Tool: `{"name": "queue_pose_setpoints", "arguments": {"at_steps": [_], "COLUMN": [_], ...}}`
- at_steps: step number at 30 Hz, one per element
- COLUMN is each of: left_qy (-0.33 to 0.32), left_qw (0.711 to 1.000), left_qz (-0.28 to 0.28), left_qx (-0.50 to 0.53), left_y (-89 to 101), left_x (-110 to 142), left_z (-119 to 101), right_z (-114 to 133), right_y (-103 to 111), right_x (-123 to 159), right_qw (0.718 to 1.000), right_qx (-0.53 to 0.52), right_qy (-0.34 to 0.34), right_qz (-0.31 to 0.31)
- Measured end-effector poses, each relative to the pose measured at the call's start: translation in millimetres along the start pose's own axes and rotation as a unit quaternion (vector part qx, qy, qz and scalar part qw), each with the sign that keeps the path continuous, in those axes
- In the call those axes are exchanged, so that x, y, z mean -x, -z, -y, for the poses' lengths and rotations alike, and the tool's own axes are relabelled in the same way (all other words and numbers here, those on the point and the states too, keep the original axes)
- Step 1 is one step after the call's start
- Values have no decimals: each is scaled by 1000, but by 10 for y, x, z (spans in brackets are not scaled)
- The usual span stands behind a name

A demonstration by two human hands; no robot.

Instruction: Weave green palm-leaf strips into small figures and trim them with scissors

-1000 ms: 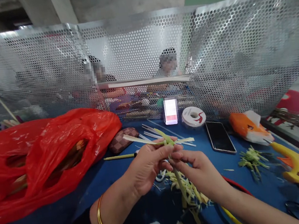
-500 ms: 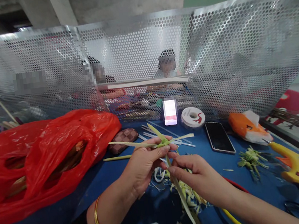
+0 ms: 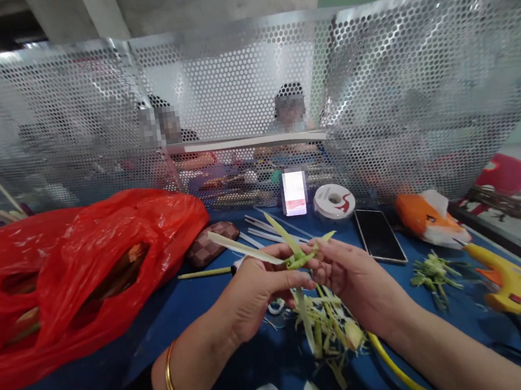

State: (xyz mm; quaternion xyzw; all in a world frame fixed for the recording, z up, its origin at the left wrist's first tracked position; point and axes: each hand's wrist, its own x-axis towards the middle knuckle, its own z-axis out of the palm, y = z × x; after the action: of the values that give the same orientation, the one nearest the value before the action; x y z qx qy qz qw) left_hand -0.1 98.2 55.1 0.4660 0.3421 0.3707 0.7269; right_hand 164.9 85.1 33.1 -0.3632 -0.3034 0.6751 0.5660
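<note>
A knot of pale green leaf strips (image 3: 296, 258) sits between my two hands, with strip ends sticking out up, left and down. My left hand (image 3: 265, 284) pinches the knot from below, thumb along its front. At its right side my right hand (image 3: 347, 267) grips a strip end between thumb and fingers. Under the hands lies a heap of cut leaf scraps (image 3: 326, 327) on the blue table (image 3: 173, 334). White plastic strips (image 3: 258, 230) lie just behind the left hand.
On the left lies a red plastic bag (image 3: 80, 282) beside a checkered pouch (image 3: 212, 243). To the right are a white spool (image 3: 334, 201), a dark phone (image 3: 380, 235), an orange tissue pack (image 3: 429, 217) and a yellow glue gun (image 3: 511, 277). A perforated metal screen (image 3: 236, 83) stands behind.
My right hand has moved up from the lower hanging strip to the right side of the knot. The left hand keeps its hold, and the knot is turned a little.
</note>
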Motion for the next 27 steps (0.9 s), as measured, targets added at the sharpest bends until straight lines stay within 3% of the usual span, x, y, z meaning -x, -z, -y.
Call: {"name": "queue_pose_setpoints", "arguments": {"at_steps": [8, 14, 27], "left_qy": [11, 29, 18], "left_qw": [1000, 999, 997], "left_qz": [-9, -19, -62], "left_qx": [-5, 7, 41], "left_y": [-36, -40, -46], "left_x": [2, -4, -40], "left_z": [64, 67, 107], "right_z": [-22, 53, 85], "right_y": [-2, 24, 38], "right_x": [-17, -48, -71], "right_qw": [998, 987, 977], "right_qx": [13, 25, 36], "right_qy": [54, 129, 183], "right_qz": [-27, -94, -107]}}
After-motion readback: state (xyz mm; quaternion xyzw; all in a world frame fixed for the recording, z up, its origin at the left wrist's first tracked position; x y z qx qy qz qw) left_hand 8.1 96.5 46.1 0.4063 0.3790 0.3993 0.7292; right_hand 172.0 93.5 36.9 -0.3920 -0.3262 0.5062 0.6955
